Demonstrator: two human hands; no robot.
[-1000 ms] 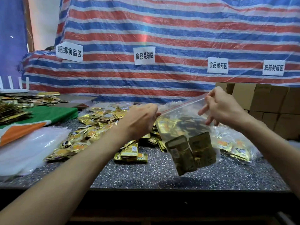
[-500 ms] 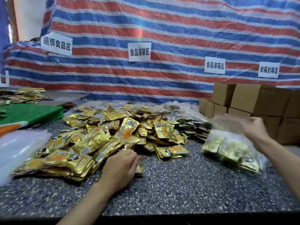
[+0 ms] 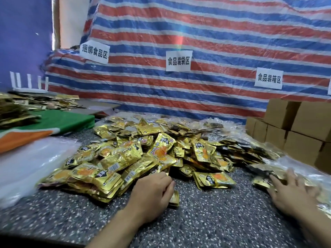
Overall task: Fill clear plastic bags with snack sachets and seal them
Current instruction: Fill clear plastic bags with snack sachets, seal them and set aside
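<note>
A big heap of gold snack sachets [image 3: 143, 158] covers the middle of the speckled table [image 3: 215, 222]. My left hand [image 3: 152, 192] sits at the heap's near edge with its fingers curled down over a few sachets [image 3: 175, 197], whose edges stick out beneath it. At the right, a filled clear bag [image 3: 263, 178] lies on the table among other filled bags. My right hand [image 3: 293, 192] lies flat on that bag with its fingers spread. A stack of empty clear bags [image 3: 26, 167] lies at the left.
Cardboard boxes [image 3: 295, 133] are stacked at the right behind the filled bags. A green and orange cloth [image 3: 46, 126] and darker sachets [image 3: 14, 113] lie at the far left. A striped tarp [image 3: 197, 90] with paper labels walls off the back.
The filled bag, held up in both hands a second ago, now lies at the right under my right hand. My left hand dropped onto the near edge of the sachet heap.
</note>
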